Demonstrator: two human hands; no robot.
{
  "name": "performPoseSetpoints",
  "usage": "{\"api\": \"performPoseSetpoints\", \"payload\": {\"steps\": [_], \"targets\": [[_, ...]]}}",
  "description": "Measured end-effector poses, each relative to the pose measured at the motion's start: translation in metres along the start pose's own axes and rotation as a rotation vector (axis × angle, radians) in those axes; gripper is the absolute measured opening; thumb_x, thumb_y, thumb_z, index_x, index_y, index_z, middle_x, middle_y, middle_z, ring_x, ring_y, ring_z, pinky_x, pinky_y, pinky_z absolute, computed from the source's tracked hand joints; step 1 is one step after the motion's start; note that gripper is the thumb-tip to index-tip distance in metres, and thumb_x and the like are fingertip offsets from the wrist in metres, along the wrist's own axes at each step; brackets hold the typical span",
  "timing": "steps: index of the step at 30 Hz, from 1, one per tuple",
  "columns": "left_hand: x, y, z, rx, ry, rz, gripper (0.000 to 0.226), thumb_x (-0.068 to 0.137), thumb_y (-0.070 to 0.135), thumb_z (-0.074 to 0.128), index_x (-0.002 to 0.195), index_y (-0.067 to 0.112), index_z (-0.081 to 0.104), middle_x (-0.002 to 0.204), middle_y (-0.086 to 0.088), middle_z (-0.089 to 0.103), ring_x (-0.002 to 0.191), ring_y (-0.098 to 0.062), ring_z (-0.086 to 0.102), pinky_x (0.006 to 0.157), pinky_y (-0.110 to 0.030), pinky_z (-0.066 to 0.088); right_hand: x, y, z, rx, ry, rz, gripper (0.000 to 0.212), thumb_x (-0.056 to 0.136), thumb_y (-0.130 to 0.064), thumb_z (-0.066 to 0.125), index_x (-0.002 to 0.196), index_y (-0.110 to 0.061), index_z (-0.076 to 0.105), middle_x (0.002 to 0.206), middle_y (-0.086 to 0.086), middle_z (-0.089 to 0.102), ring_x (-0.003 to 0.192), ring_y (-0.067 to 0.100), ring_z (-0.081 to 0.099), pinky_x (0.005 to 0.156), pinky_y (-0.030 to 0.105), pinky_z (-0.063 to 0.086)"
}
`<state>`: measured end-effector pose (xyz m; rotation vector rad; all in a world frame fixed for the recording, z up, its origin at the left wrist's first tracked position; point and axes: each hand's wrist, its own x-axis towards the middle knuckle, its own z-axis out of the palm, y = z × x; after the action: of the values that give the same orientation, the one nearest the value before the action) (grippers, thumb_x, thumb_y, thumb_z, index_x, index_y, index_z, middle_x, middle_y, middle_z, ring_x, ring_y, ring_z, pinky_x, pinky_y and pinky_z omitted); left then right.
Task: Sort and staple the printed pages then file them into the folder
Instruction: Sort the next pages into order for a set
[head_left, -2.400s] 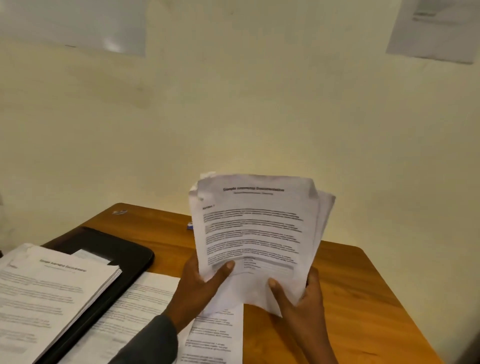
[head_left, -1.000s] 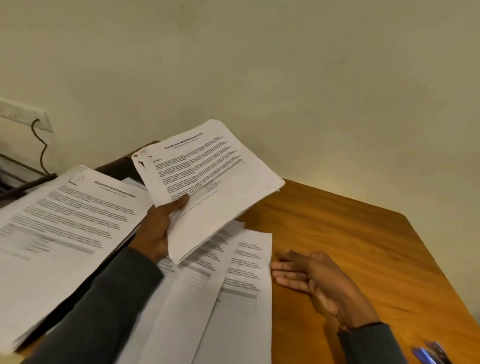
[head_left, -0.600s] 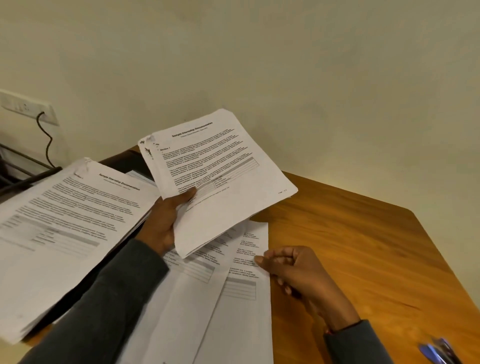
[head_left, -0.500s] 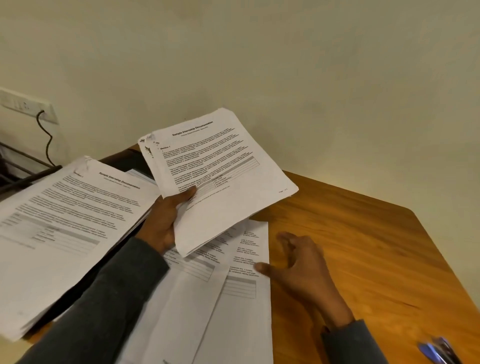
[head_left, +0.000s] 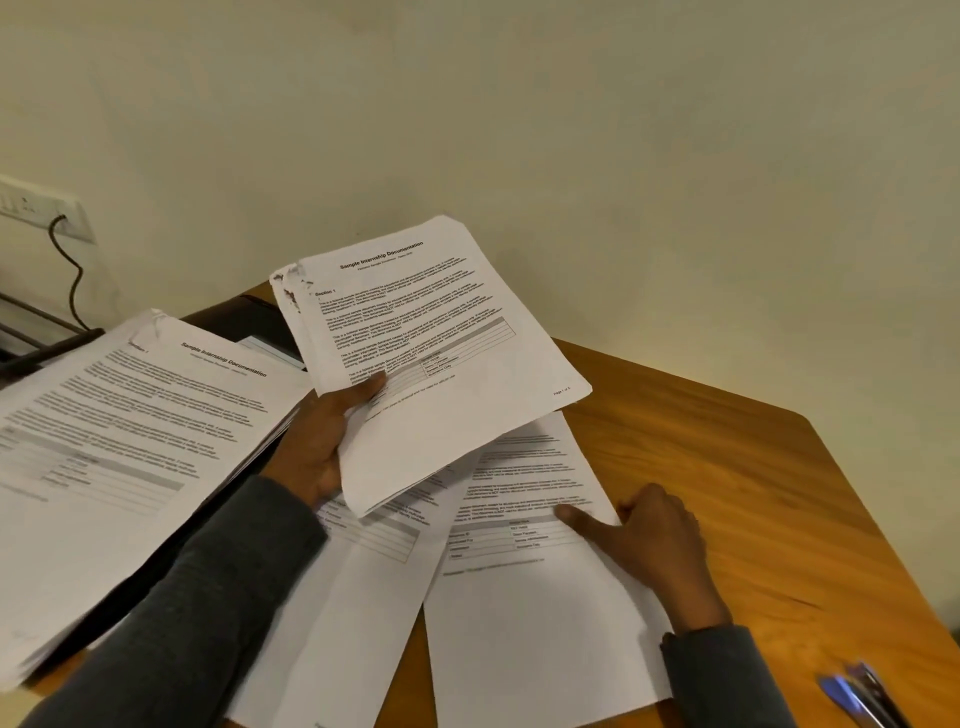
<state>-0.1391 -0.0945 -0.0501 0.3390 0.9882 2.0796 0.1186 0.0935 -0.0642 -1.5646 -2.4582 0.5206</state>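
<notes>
Pages (head_left: 441, 364) sit raised over the tabletop (head_left: 727, 467) in the left hand (head_left: 317, 447), grip closed on their left edge, thumb on top. Right hand (head_left: 660, 540) lies on a loose sheet (head_left: 530, 597), thumb flat, fingers (head_left: 649, 501) curled; its grip unclear

A wooden desk (head_left: 727, 467) with a rounded corner stands against a plain cream wall (head_left: 519, 130). At far left, a white socket plate (head_left: 36, 208) is on the wall, with a dark cable (head_left: 75, 280) hanging from it. Blurred blue and dark items (head_left: 862, 696) lie at the desk's near right edge.
</notes>
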Motion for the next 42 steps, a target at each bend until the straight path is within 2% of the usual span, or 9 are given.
{"api": "performPoseSetpoints", "payload": {"steps": [5,10,15,19,25,29,33,37,42], "targets": [[-0.007,0.003,0.005,0.021,-0.007,-0.003,0.048,0.078,0.019,0.072,0.124,0.021,0.062,0.128,-0.015,0.064,0.107,-0.033,0.063,0.068,-0.041,0.061,-0.004,-0.001,-0.001,0.114,0.017,-0.075,0.062,0.068,-0.074,0.065,0.078,-0.013,0.063,0.073,0.002,0.065,0.064,0.018,0.06,0.049,0.025,0.033],[-0.005,0.003,-0.007,0.068,-0.117,-0.056,0.094,0.055,0.036,0.093,0.138,0.025,0.051,0.14,-0.016,0.055,0.125,-0.041,0.051,0.07,-0.04,0.06,0.001,0.006,-0.021,0.519,0.167,-0.088,0.026,0.086,-0.031,0.072,0.101,-0.012,0.064,0.1,0.006,0.069,0.083,0.019,0.066,0.061,0.027,0.051],[-0.016,0.006,0.007,0.063,-0.11,0.01,0.045,0.084,0.023,0.065,0.129,0.023,0.057,0.118,-0.015,0.069,0.087,-0.029,0.073,0.059,-0.039,0.061,-0.004,0.01,-0.046,0.965,0.396,-0.186,0.065,0.087,-0.012,0.07,0.143,-0.026,0.04,0.135,-0.007,0.055,0.112,0.007,0.059,0.087,0.03,0.053],[-0.022,0.007,0.017,0.123,-0.132,0.001,0.064,0.076,0.022,0.074,0.134,0.012,0.05,0.09,-0.003,0.076,0.068,-0.017,0.074,0.049,-0.029,0.058,-0.006,0.011,-0.058,1.111,0.351,-0.196,0.038,0.09,-0.004,0.062,0.125,-0.017,0.06,0.115,-0.012,0.064,0.11,0.001,0.061,0.078,0.017,0.057],[-0.029,0.009,0.029,0.12,-0.243,-0.083,0.079,0.03,0.031,0.1,0.104,0.023,0.074,0.11,-0.013,0.073,0.086,-0.031,0.074,0.057,-0.037,0.061,-0.009,0.005,-0.059,1.497,-0.01,-0.119,0.048,0.079,-0.012,0.067,0.127,-0.017,0.062,0.129,0.002,0.065,0.115,0.025,0.064,0.082,0.041,0.06],[-0.026,0.004,0.03,0.135,-0.276,-0.113,0.059,0.056,0.022,0.091,0.112,0.022,0.073,0.124,-0.012,0.067,0.107,-0.032,0.067,0.074,-0.04,0.061,-0.016,-0.008,-0.056,1.666,-0.239,-0.157,0.048,0.087,-0.002,0.057,0.133,-0.016,0.057,0.129,0.008,0.065,0.116,0.031,0.064,0.082,0.047,0.058],[-0.025,0.002,0.033,0.2,-0.297,-0.141,0.073,0.048,0.019,0.094,0.116,0.013,0.069,0.122,-0.016,0.068,0.103,-0.034,0.069,0.071,-0.039,0.061,-0.02,-0.019,-0.051,1.654,-0.338,-0.188,0.056,0.082,0.002,0.059,0.134,-0.019,0.055,0.133,0.012,0.062,0.118,0.036,0.061,0.083,0.051,0.057],[-0.022,-0.003,0.034,0.252,-0.272,-0.15,0.034,0.064,0.012,0.078,0.098,0.017,0.078,0.115,-0.015,0.071,0.095,-0.033,0.072,0.069,-0.038,0.061,-0.026,-0.026,-0.042,1.676,-0.385,-0.239,0.083,0.083,0.011,0.054,0.141,-0.047,0.038,0.133,0.009,0.062,0.112,0.039,0.064,0.068,0.046,0.062],[-0.021,-0.008,0.033,0.312,-0.234,-0.049,0.079,0.04,0.033,0.097,0.113,0.017,0.07,0.116,-0.013,0.071,0.099,-0.033,0.071,0.071,-0.04,0.061,-0.026,-0.028,-0.043,1.473,-0.453,-0.139,0.066,0.083,-0.049,0.065,0.139,-0.017,0.05,0.127,0.019,0.064,0.116,0.041,0.061,0.091,0.057,0.052]]}}
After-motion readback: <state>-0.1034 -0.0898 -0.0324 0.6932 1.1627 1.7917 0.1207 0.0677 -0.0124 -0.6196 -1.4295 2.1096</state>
